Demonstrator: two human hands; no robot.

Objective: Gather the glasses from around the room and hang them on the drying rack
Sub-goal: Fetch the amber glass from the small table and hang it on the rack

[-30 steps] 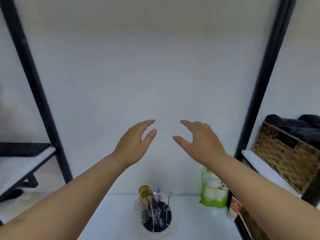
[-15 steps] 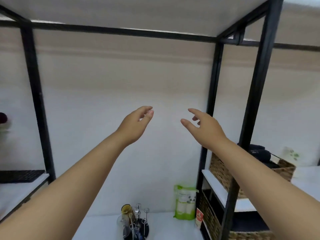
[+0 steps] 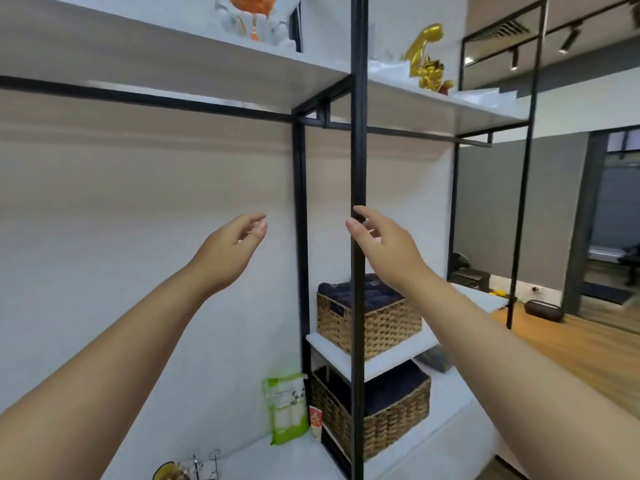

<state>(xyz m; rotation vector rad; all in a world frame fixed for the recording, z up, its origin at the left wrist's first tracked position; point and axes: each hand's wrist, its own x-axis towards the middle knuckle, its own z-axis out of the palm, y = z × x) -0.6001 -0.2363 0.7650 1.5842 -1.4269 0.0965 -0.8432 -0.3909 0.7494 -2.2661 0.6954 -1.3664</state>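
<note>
Starting nearest, at about 7 o'clock along the bottom edge, the drying rack (image 3: 204,462) shows only its wire tips, with an amber glass (image 3: 166,472) hung at its left side, a sign that part of the gathering is done. It stands on the white counter (image 3: 263,459), low and out of the way, so the rack is clearly not the present target. Both arms are raised ahead of the body: the left hand (image 3: 227,252) at 10 o'clock of centre and the right hand (image 3: 384,247) at 2 o'clock, each empty, with fingers loosely bent and gripping nothing. Their lifted, free posture suits a search rather than a carry. A green packet (image 3: 285,407) leans against the wall at 6 o'clock. Further off, two wicker baskets (image 3: 369,327) of dark cloth sit on the black-framed shelves, stored away from the wet work. Farthest, at 12 o'clock, the top shelf (image 3: 173,60) carries an orange-and-clear ornament (image 3: 252,15) and a gold figure (image 3: 427,60). No further glass is plainly visible, so the next one probably lies elsewhere.
</note>
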